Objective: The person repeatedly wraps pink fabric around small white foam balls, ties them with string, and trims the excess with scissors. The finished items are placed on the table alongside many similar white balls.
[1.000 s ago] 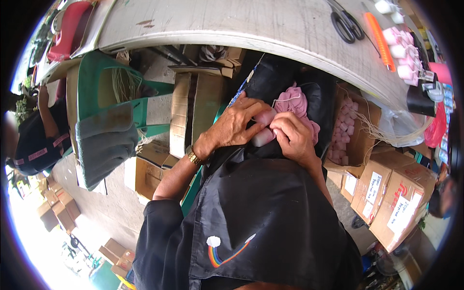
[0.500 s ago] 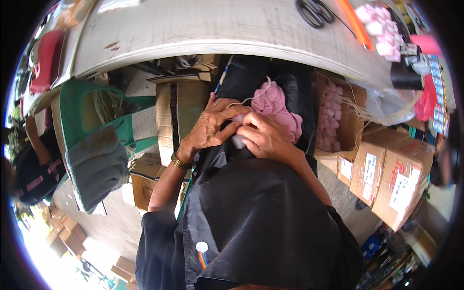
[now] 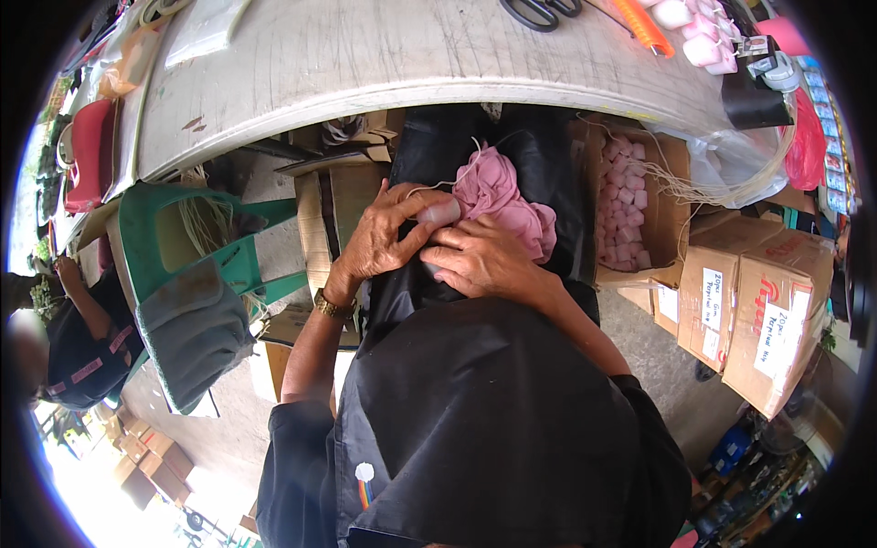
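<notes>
My left hand (image 3: 384, 236) is closed around a short, pale pink cylinder (image 3: 440, 212) that looks like a small candle, its end showing beyond the fingers. A thin white cord (image 3: 425, 190) runs over it toward a crumpled pink cloth (image 3: 501, 190) on my lap. My right hand (image 3: 489, 259) lies beside the left, fingers curled and pressed together. Under its fingertips a second pale piece (image 3: 429, 270) shows in part; most of it is hidden. The cloth lies just beyond my right hand.
Ahead is a whitish table (image 3: 365, 64) with black-handled scissors (image 3: 539, 11) and an orange cutter (image 3: 644, 26). At right stand an open carton (image 3: 671, 205) of small pink blocks and taped boxes (image 3: 722, 292). A green chair (image 3: 155, 215) is at left, with another person (image 3: 87, 338) beyond.
My fingers have shifted, and the right hand has slid back from the upper cylinder, leaving it more exposed in the left. The view has also shifted slightly.
</notes>
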### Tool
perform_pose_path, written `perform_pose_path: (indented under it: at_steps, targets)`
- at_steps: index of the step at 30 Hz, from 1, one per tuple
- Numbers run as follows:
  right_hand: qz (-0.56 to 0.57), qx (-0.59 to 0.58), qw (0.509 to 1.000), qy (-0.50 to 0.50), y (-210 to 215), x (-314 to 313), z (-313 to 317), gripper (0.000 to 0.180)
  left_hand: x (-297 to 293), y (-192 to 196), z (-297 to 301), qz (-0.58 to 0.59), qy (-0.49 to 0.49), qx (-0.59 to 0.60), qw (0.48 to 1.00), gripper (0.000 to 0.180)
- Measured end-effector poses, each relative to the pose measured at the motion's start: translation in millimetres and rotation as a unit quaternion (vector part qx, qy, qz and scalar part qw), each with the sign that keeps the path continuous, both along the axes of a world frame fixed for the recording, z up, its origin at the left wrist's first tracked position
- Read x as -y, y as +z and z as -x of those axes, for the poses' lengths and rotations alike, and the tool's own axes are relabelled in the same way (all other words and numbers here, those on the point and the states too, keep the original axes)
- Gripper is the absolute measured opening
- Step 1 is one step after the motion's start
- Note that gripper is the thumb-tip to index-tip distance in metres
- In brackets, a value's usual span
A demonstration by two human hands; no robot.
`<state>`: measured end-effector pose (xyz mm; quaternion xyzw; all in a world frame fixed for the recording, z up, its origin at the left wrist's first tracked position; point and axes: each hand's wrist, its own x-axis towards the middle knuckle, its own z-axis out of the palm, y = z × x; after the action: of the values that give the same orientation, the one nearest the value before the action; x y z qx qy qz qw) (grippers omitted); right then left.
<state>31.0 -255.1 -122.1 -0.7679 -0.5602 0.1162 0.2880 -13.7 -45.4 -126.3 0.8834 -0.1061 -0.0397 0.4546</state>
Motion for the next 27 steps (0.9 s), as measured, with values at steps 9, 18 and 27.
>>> perform_pose_path:
  at_steps: [9, 18, 27]
  targets:
    - [0.007, 0.021, 1.000, 0.000, 1, -3, 5, 0.029, 9, 3, 11, 0.012, 0.035, 0.018, 0.999, 0.042]
    - [0.074, -0.047, 0.996, 0.022, 10, -8, -4, 0.044, 1, 4, 2, 0.002, 0.018, -0.019, 1.000, 0.039]
    - [-0.014, -0.380, 0.922, -0.077, 24, 1, -22, 0.023, -2, -6, -3, 0.035, 0.051, -0.027, 0.998, 0.038]
